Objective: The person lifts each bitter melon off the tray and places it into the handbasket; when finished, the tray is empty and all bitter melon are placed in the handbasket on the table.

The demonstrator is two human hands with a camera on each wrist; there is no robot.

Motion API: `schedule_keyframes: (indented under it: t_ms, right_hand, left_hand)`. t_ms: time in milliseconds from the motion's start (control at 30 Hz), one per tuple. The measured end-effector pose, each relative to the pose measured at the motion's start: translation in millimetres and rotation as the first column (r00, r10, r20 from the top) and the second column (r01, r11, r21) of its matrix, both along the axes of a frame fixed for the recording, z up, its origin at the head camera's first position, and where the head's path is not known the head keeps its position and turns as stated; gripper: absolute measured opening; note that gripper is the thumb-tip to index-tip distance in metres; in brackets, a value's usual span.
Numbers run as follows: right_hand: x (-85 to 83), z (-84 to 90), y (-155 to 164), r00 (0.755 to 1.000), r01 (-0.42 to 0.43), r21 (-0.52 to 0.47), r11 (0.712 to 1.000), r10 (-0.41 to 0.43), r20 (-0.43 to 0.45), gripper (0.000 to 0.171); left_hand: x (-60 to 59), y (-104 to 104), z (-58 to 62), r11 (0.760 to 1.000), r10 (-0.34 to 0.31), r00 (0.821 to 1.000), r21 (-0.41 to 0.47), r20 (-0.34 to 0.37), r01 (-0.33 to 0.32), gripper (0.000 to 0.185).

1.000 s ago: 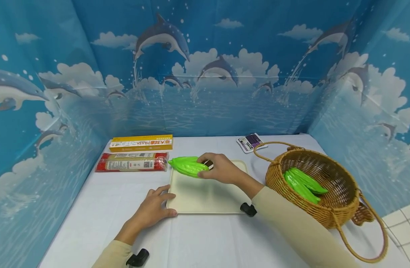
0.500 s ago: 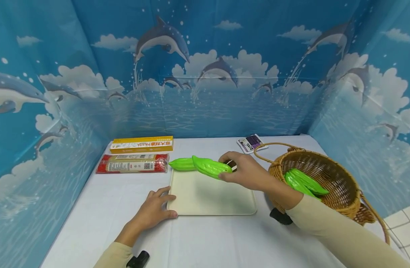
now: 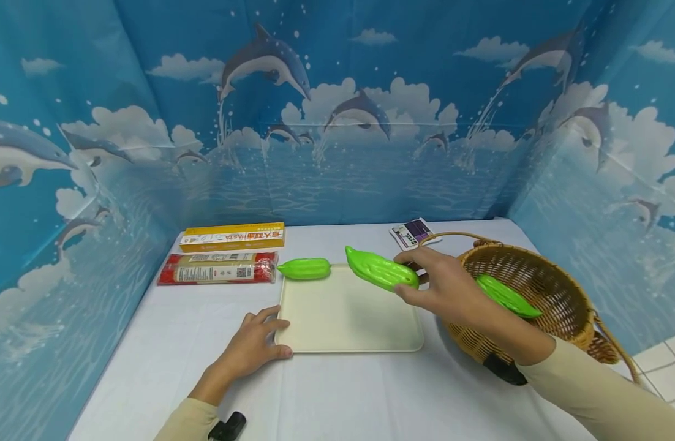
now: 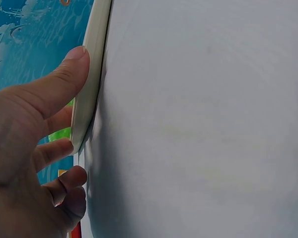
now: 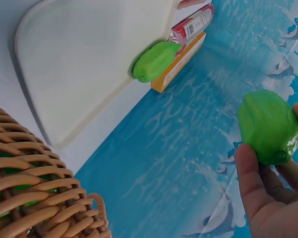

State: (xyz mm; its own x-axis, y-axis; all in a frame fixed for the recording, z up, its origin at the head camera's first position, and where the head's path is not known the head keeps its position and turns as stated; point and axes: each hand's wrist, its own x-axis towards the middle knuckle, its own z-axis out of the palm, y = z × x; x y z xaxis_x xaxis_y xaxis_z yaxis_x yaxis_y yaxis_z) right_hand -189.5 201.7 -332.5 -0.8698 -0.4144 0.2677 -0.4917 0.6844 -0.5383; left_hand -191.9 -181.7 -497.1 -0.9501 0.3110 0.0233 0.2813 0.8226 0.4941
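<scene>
My right hand (image 3: 450, 285) grips a bright green toy bitter melon (image 3: 378, 268) by its blunt end, above the right part of a cream tray (image 3: 348, 315). The melon's pointed tip faces left. In the right wrist view, thumb and fingers pinch this melon (image 5: 269, 126) from around its end. A second bitter melon (image 3: 304, 268) lies across the tray's far left corner. My left hand (image 3: 252, 343) rests at the near left corner, its fingers spread; the left wrist view puts the thumb (image 4: 72, 74) against the tray's rim (image 4: 92, 74).
A wicker basket (image 3: 569, 294) stands at the right with another bitter melon (image 3: 505, 297) inside, partly hidden by my right arm. A red noodle packet (image 3: 216, 268) and a yellow pasta box (image 3: 233, 237) lie at the back left. A small printed packet (image 3: 414, 234) lies behind the tray.
My right hand has carried its bitter melon rightward from the tray's far left corner, uncovering the one lying there. The left hand has stayed at its corner.
</scene>
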Motion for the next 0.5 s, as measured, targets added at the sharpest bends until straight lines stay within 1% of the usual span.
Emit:
schedule_keyframes:
  t_ms: [300, 500]
  right_hand:
    - [8.5, 6.9, 21.9, 0.999, 0.042, 0.004, 0.999, -0.042, 0.024, 0.042]
    - [11.5, 13.7, 48.0, 0.99, 0.107, 0.051, 0.993, -0.112, 0.091, 0.047]
  left_hand:
    - [-0.2, 0.0, -0.6, 1.0, 0.005, 1.0, 0.005, 0.005, -0.005, 0.063]
    - [-0.6, 0.3, -0.9, 1.0, 0.01, 1.0, 0.001, 0.01, -0.01, 0.063]
